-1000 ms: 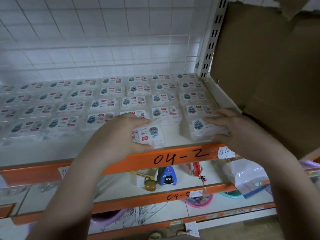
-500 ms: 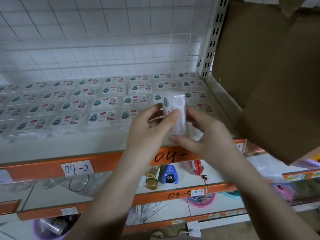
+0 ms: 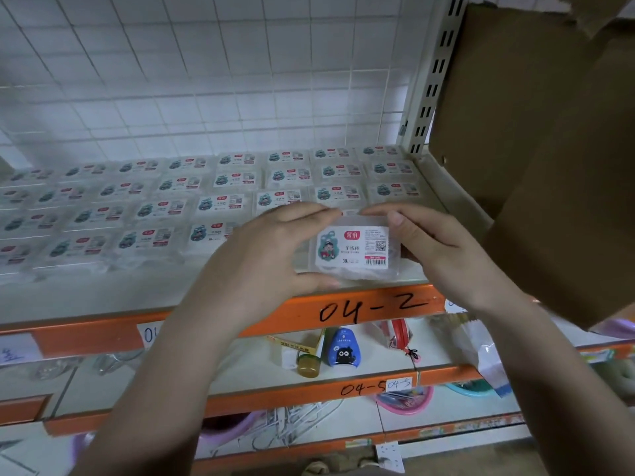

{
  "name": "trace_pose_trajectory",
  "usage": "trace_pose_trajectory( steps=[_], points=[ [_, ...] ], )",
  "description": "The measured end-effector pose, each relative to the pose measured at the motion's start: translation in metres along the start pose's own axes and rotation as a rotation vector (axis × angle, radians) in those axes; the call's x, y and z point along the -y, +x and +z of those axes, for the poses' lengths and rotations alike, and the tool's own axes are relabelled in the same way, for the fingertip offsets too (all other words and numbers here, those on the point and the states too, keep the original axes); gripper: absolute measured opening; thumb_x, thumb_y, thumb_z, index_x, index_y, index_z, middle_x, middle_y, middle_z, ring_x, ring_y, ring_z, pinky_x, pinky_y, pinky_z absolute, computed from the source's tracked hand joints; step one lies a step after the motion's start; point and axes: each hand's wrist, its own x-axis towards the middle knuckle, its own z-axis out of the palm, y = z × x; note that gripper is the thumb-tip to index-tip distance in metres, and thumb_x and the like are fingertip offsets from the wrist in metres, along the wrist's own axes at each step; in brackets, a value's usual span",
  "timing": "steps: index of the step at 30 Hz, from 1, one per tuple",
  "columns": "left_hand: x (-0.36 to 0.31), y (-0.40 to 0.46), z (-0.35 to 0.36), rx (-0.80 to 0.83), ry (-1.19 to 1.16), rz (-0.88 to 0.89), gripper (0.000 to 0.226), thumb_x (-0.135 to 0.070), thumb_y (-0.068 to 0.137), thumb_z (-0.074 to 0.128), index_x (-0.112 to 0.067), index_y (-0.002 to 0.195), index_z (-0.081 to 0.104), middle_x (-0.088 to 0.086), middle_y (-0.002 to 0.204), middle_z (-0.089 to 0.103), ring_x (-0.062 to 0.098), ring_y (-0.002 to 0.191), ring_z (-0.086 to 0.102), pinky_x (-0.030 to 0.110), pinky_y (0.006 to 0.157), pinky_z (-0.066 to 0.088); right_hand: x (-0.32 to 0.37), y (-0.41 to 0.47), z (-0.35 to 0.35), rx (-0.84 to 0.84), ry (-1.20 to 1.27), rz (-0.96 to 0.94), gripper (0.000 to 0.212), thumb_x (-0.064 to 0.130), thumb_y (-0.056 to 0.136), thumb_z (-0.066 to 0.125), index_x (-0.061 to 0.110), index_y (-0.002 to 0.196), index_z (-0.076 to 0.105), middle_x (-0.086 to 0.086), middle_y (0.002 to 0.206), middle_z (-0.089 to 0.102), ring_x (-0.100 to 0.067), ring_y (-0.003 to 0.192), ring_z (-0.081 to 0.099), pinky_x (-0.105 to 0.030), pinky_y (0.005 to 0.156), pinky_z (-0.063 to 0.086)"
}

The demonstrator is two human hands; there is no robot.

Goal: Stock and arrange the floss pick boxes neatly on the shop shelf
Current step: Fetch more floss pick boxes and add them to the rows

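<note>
A clear plastic floss pick box with a white cartoon label [image 3: 354,250] sits label-up between both hands at the front right of the pale shelf board with an orange front rail [image 3: 213,324]. The left hand [image 3: 275,255] pinches its left end, fingers along the far edge and thumb at the near edge; the right hand [image 3: 443,249] grips the right end the same way. The box's long axis runs left to right, parallel to the rail, matching the rows of identical labelled boxes [image 3: 220,204] behind. It appears to fill the front row's right end, so only squaring and release seem left
</note>
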Motion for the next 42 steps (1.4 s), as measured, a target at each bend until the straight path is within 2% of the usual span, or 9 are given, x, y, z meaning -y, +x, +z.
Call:
trace_pose_trajectory(
  steps=[3, 9, 14, 19, 23, 28, 33, 37, 42],
  points=[
    [0.006, -0.002, 0.010, -0.015, -0.051, -0.059, 0.077, -0.041, 0.066, 0.077, -0.034, 0.135, 0.043, -0.026, 0.131, 0.040, -0.005, 0.123, 0.035, 0.009, 0.101, 0.019, -0.007, -0.004, -0.008, -0.036, -0.348, -0.008, 0.034, 0.031, 0.095, 0.039, 0.032, 0.128, 0.049, 0.031, 0.112, 0.053, 0.020, 0.103, 0.048, -0.001, 0.086, 0.036],
    [0.009, -0.002, 0.033, 0.087, -0.153, -0.228, 0.079, -0.039, 0.069, 0.075, -0.026, 0.138, 0.040, -0.009, 0.145, 0.037, 0.010, 0.129, 0.039, 0.025, 0.109, 0.028, -0.045, -0.027, -0.020, -0.123, -0.905, -0.012, 0.039, 0.021, 0.094, 0.048, 0.014, 0.132, 0.051, 0.002, 0.139, 0.048, -0.014, 0.127, 0.046, -0.024, 0.102, 0.035],
    [0.014, 0.004, 0.047, 0.131, -0.173, -0.240, 0.067, -0.038, 0.076, 0.070, -0.023, 0.136, 0.044, -0.013, 0.145, 0.036, 0.006, 0.133, 0.033, 0.021, 0.110, 0.020, -0.063, -0.031, -0.021, -0.252, -0.905, -0.125, 0.029, 0.012, 0.091, 0.054, 0.011, 0.118, 0.065, -0.001, 0.128, 0.059, -0.012, 0.117, 0.056, -0.026, 0.098, 0.043],
    [0.012, 0.006, 0.058, 0.066, -0.138, -0.229, 0.055, -0.035, 0.082, 0.065, -0.028, 0.133, 0.047, -0.019, 0.145, 0.031, 0.000, 0.133, 0.030, 0.022, 0.111, 0.019, -0.066, -0.035, -0.016, -0.297, -0.916, -0.195, 0.030, 0.015, 0.086, 0.052, 0.006, 0.109, 0.069, -0.006, 0.117, 0.065, -0.017, 0.087, 0.068, -0.026, 0.081, 0.052],
    [0.008, -0.002, 0.055, -0.005, -0.093, -0.234, 0.046, -0.043, 0.087, 0.054, -0.027, 0.130, 0.052, -0.016, 0.142, 0.039, 0.002, 0.130, 0.036, 0.024, 0.109, 0.027, -0.055, -0.029, -0.014, -0.284, -0.917, -0.187, 0.030, 0.017, 0.085, 0.050, 0.005, 0.107, 0.068, -0.010, 0.114, 0.066, -0.023, 0.103, 0.064, -0.040, 0.081, 0.056],
    [0.023, -0.030, 0.029, -0.152, 0.083, -0.360, 0.041, -0.038, 0.095, 0.040, -0.024, 0.133, 0.050, -0.008, 0.141, 0.045, 0.009, 0.129, 0.040, 0.019, 0.100, 0.030, -0.029, 0.001, 0.006, -0.145, -0.955, -0.334, 0.029, 0.013, 0.086, 0.054, 0.005, 0.113, 0.064, -0.011, 0.115, 0.065, -0.028, 0.101, 0.064, -0.041, 0.080, 0.054],
    [0.069, -0.091, -0.012, -0.210, 0.222, -0.545, 0.041, -0.032, 0.094, 0.046, -0.020, 0.134, 0.049, -0.001, 0.140, 0.046, 0.017, 0.127, 0.043, 0.032, 0.102, 0.037, -0.010, 0.033, 0.071, 0.013, -0.953, -0.438, 0.038, 0.023, 0.086, 0.049, 0.008, 0.117, 0.063, -0.012, 0.120, 0.063, -0.031, 0.106, 0.062, -0.043, 0.086, 0.050],
    [0.108, -0.160, -0.054, -0.257, 0.283, -0.717, 0.042, -0.019, 0.094, 0.045, -0.018, 0.136, 0.046, 0.001, 0.143, 0.042, 0.018, 0.132, 0.037, 0.033, 0.106, 0.031, 0.012, 0.046, 0.147, 0.115, -0.914, -0.532, 0.038, 0.026, 0.085, 0.050, 0.011, 0.116, 0.065, -0.009, 0.116, 0.065, -0.028, 0.103, 0.064, -0.039, 0.083, 0.051],
    [0.160, -0.257, -0.098, -0.332, 0.344, -0.825, 0.040, -0.012, 0.094, 0.042, -0.017, 0.133, 0.050, 0.002, 0.138, 0.049, 0.023, 0.126, 0.044, 0.037, 0.099, 0.040, 0.033, 0.053, 0.265, 0.204, -0.874, -0.675, 0.033, 0.022, 0.084, 0.058, 0.010, 0.113, 0.066, -0.010, 0.111, 0.067, -0.027, 0.098, 0.065, -0.037, 0.081, 0.052]
  ],
)
